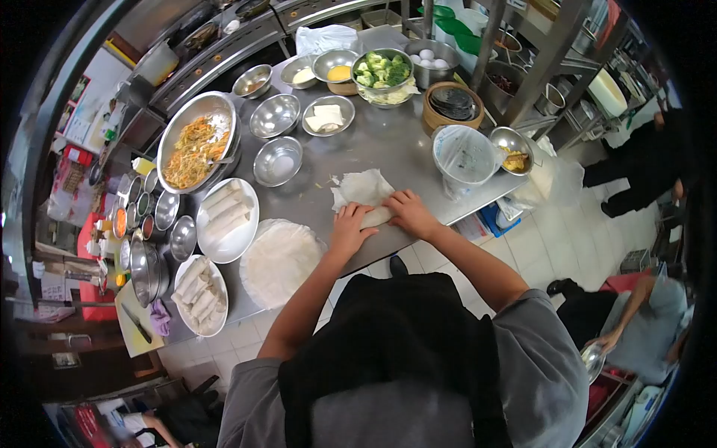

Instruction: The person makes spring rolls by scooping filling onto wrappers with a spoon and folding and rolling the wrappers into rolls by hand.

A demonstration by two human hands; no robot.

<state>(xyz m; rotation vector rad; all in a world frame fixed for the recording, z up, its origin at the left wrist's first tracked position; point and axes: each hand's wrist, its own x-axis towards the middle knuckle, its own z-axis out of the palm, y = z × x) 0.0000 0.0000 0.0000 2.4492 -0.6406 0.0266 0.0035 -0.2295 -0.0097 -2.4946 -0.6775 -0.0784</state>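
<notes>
White wrapper (363, 187) lies partly rolled, left hand (351, 232) and right hand (411, 214) pinching it, grip curled, poster (78, 88) print illegible.

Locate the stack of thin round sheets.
In the head view, the stack of sheets lies left of the person's left hand, just right of the two white plates.

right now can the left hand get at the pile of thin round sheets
Probably yes: the left hand is near the pile of sheets with nothing standing between, though it must first leave the roll.
</notes>
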